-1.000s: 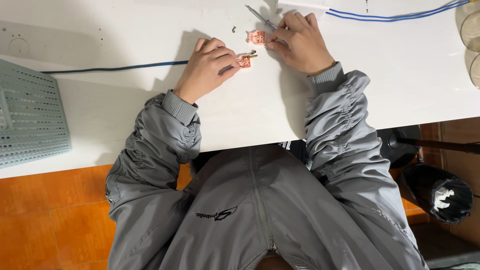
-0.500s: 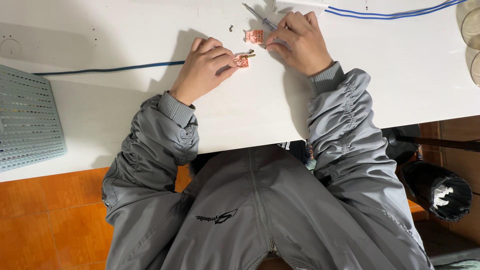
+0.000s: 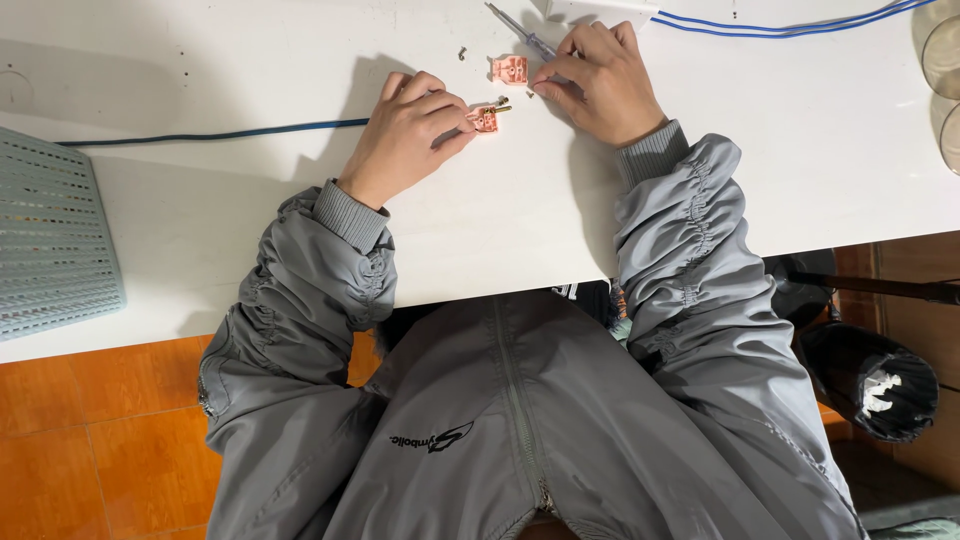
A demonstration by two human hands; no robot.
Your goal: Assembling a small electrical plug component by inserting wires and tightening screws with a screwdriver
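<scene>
Two hands working on small pink plug parts at a white table.

Nearest, grey jacket sleeves are reaching over the white table. The left hand is pinching a small pink plug part with brass prongs between fingertips, pressing it onto the tabletop. Just beyond, the right hand is closing its fingers around a screwdriver, beside a second pink plug part lying loose. A blue cable is trailing left; a perforated grey tray is sitting at the edge.
</scene>
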